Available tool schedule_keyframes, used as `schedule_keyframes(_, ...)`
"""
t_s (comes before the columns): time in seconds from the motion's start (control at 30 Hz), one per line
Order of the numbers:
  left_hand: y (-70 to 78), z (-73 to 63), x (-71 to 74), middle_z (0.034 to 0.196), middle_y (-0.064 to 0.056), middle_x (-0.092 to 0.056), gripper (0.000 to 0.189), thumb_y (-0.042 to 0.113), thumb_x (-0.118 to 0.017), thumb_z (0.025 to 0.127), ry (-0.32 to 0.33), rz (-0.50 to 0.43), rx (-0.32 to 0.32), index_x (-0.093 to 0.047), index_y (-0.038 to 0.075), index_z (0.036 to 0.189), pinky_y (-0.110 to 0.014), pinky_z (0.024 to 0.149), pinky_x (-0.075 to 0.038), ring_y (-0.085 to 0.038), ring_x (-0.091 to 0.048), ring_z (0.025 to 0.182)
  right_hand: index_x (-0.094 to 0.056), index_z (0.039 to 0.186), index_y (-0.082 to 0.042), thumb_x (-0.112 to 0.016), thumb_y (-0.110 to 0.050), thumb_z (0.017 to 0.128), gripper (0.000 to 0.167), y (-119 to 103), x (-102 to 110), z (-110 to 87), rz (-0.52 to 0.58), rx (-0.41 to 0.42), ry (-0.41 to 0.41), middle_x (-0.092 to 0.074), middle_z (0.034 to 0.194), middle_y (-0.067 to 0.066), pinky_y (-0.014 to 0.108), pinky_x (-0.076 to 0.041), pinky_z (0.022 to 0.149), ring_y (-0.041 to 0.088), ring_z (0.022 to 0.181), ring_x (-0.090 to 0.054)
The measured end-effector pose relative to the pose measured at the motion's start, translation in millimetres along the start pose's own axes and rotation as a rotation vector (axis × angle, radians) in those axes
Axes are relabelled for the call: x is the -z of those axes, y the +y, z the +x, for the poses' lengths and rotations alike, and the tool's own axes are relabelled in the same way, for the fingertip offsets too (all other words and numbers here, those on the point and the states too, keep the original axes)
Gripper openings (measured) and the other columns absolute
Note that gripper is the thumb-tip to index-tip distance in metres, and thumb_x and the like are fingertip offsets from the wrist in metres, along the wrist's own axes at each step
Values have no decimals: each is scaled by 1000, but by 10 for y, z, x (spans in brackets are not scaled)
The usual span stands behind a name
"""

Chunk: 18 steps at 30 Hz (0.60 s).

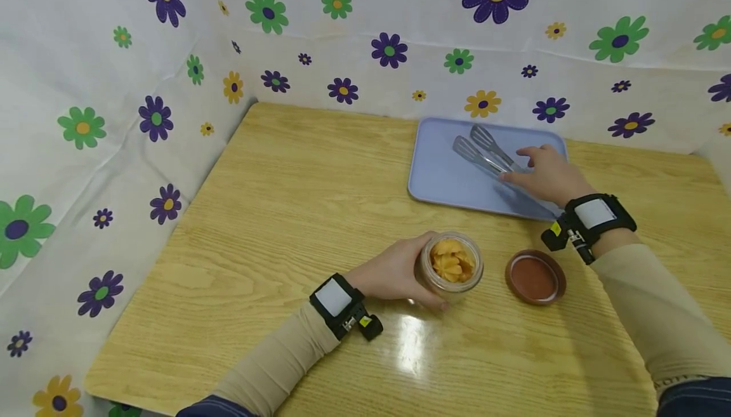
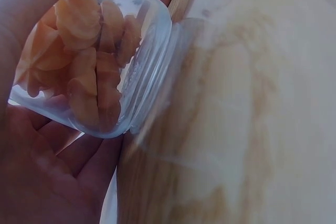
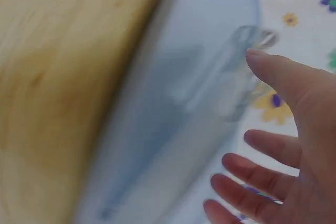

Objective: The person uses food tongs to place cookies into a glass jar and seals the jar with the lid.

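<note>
My left hand [image 1: 394,271] grips a clear glass jar [image 1: 478,270] from its left side, thumb and fingers around the wall. Orange piped cookies [image 1: 451,259] fill the jar, whose mouth is uncovered; the left wrist view shows these cookies [image 2: 84,19] through the glass. My right hand [image 1: 551,176] hovers over metal tongs [image 1: 468,149] with slotted ends. Its fingers are spread, and in the right wrist view the tongs [image 3: 231,72] lie beyond the thumb, not gripped. The tongs rest slantwise on a light blue tray [image 1: 434,169], their handle end partly hidden by the hand.
A reddish-brown round lid [image 1: 533,278] lies inner side up to the right of the jar, in front of the tray. Everything stands on a wooden table [image 1: 297,182]. A flower-print cloth [image 1: 365,42] hangs along the table's back and left sides.
</note>
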<state>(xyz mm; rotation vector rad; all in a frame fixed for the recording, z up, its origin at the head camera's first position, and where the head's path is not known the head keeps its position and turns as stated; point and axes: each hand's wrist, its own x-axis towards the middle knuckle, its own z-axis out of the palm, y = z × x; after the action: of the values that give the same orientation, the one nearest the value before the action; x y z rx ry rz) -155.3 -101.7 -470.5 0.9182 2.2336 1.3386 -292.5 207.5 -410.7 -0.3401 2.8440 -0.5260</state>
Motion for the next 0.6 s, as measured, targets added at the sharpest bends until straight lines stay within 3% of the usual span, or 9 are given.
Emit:
schedule_keyframes(0.13,-2,6,0,124,10,-59,88,36,-96,69,-1,1,1,-47,21,140,-27,104,-44,-6,-55,118,-46,146,7,-63,-62,94,88,-200,153,-216,-90,47,-28,-47,132,36,64,-50,85,50,111,-54)
schedule_keyframes(0.3,-10,23,-3,125,11,-59,89,35,-96,69,4,-6,10,-47,22,142,-28,105,-43,-6,-55,118,-53,144,2,-62,-79,82,103,-392,149,-583,-242,97,-129,-50,135,38,68,-52,79,53,110,-58)
schedule_keyframes(0.43,-18,31,-3,125,11,-59,89,35,-96,69,9,-14,5,-46,23,142,-29,105,-44,-6,-55,118,-50,145,1,-68,-88,66,121,-397,-17,-905,-277,106,-169,-50,135,36,61,-57,68,48,102,-63)
schedule_keyframes(0.6,-29,25,-5,126,11,-58,92,39,-96,68,4,-15,3,-46,22,144,-29,105,-43,-6,-55,119,-42,149,-1,-76,-89,51,136,-334,-249,-1234,-226,104,-179,-47,132,36,48,-56,56,33,81,-63)
